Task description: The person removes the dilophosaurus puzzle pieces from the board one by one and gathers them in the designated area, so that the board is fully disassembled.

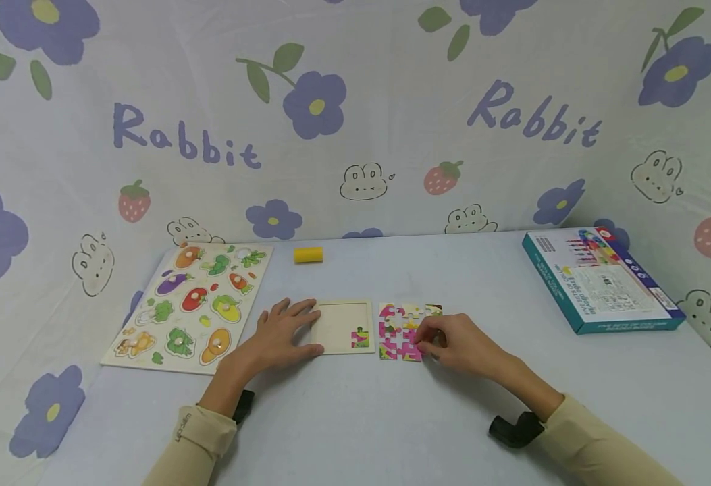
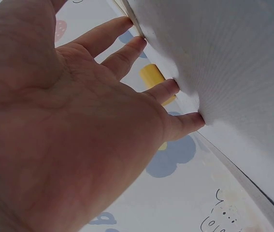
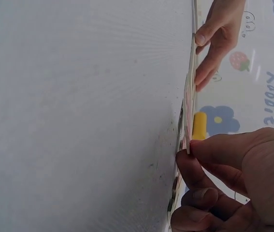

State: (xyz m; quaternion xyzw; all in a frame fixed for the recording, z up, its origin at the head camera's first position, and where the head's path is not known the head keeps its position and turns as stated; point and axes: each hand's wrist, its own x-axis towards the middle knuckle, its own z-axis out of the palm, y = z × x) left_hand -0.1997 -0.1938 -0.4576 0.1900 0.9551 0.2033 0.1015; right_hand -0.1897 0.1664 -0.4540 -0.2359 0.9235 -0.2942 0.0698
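A square wooden puzzle tray (image 1: 343,347) lies flat with one jigsaw piece (image 1: 360,337) in its lower right corner. My left hand (image 1: 282,337) rests at the tray's left edge, fingers spread and touching it and the table; the left wrist view shows the palm side of this hand (image 2: 93,116). Right of the tray, pink, yellow and green jigsaw pieces (image 1: 389,331) lie close together. Over their right side my right hand (image 1: 458,343) pinches a thin puzzle piece (image 3: 188,125) between thumb and finger, tilted up. The fingers hide some of the pieces.
A vegetable peg board (image 1: 197,317) lies at the left, close to my left forearm. At the back stands a yellow cylinder (image 1: 308,255) on its side. A teal-edged box (image 1: 601,280) lies at the back right. Patterned cloth (image 1: 391,121) hangs behind the table.
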